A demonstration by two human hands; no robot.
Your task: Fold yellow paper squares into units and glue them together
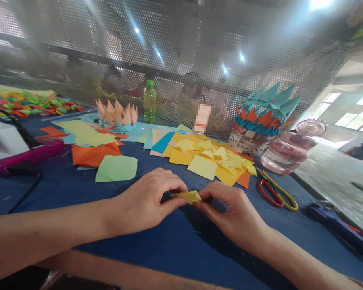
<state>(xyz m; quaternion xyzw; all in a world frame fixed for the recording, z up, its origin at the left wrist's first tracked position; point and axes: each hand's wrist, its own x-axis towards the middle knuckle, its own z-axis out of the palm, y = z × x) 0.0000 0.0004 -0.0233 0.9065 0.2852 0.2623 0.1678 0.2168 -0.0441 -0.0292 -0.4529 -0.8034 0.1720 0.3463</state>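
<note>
A small folded piece of yellow paper is held just above the blue table between both hands. My left hand pinches its left end with thumb and fingers closed. My right hand pinches its right end, fingers curled. Behind the hands lies a heap of yellow paper squares and folded yellow pieces.
Red-and-yellow scissors lie right of the hands. A clear jar, a basket with a teal-orange paper model, a green bottle, an orange paper crown, loose coloured sheets and a purple device surround the area. A perforated metal screen stands behind.
</note>
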